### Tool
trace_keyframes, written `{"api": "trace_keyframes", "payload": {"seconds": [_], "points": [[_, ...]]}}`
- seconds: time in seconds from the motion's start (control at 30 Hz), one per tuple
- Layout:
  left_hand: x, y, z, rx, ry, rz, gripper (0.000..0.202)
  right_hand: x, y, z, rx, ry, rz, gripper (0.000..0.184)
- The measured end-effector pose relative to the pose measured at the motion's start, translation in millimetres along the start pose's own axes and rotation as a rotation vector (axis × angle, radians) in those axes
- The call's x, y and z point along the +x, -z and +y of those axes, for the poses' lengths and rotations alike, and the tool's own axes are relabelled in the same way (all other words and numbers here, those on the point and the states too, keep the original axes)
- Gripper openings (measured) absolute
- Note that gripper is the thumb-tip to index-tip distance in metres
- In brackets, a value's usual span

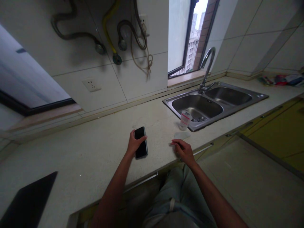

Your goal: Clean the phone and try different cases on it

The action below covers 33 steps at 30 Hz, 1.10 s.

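Observation:
My left hand (136,142) is closed around a black-screened smartphone (141,151) with a pale edge, thumb across its face. The phone is at the countertop, screen towards me. To the right, my right hand (183,151) hovers by the counter's front edge, fingers pinched together. A small reddish bit shows at its fingertips, too small to name. Just beyond those fingers lies a thin greyish-white piece (182,135), cloth or paper. Behind it a clear plastic cup (185,121) with pink bands stands upright near the sink's corner.
A double steel sink (228,109) with a curved faucet (207,69) is set into the counter (99,142). At the lower left rests a dark flat panel (29,201). Coloured packets (282,79) lie far right. Hoses (109,31) hang on the wall beside an open window (181,41).

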<state>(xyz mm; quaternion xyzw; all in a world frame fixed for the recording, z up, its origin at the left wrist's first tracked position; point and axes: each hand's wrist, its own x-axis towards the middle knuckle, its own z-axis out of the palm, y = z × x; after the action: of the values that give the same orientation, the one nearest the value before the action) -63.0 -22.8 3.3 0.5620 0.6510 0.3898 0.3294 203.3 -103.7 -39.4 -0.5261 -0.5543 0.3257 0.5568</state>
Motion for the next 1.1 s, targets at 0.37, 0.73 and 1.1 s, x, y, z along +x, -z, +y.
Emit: {"api": "trace_keyframes", "payload": {"seconds": [0.37, 0.73, 1.1], "points": [[-20.1, -5.6, 4.5, -0.379, 0.139, 0.113, 0.109, -38.6, -85.8, -42.8, 0.544, -0.383, -0.395, 0.054], [-24.0, 0.5, -7.0, -0.546, 0.058, 0.167, 0.085, -38.3, -109.5, -58.6, 0.65, -0.517, -0.423, 0.055], [-16.1, -12.4, -1.5, -0.869, 0.133, -0.091, 0.043, -24.2, -104.0, -51.5, 0.368, -0.585, -0.432, 0.028]]}}
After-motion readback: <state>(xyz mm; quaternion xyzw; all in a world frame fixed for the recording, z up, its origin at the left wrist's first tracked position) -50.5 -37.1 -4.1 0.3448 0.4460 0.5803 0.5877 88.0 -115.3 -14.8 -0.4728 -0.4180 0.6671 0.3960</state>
